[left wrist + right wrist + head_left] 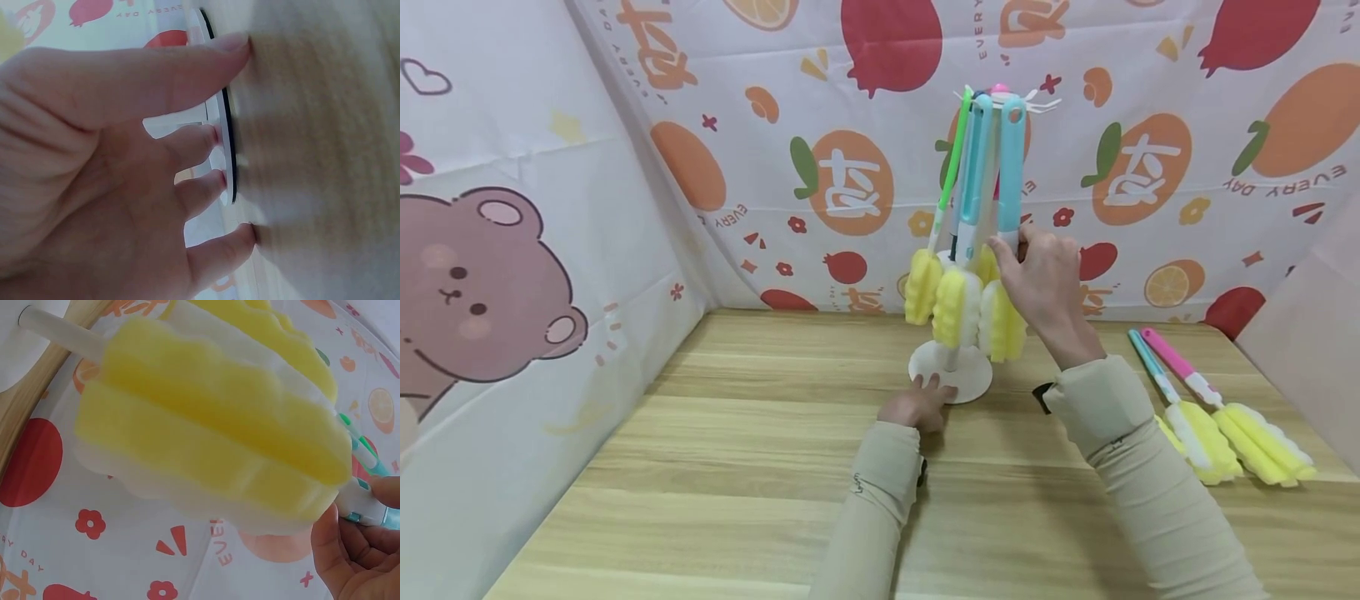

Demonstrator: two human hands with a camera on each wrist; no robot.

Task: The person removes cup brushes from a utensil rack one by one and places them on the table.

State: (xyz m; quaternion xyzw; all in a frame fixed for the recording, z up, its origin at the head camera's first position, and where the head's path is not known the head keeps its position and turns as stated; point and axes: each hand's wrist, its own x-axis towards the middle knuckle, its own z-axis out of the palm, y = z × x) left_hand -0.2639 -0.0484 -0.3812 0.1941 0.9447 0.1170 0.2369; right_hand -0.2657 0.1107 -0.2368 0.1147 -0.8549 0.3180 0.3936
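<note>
A white stand with a round base and hooks at its top carries several sponge brushes. My right hand pinches the white lower handle of a light-blue sponge brush at the stand's right side; its handle end is up at the hooks. In the right wrist view its yellow and white sponge head fills the middle. My left hand rests its spread fingers on the base's near edge. The left wrist view shows fingertips on the rim and on the table. Beside it hang another light-blue brush and a green-handled brush.
On the wooden table at right lie a pink-handled sponge brush and a blue-handled one, with part of another sponge head hidden beneath my sleeve's side. A fruit-printed cloth rises behind the table; a bear-printed one stands left.
</note>
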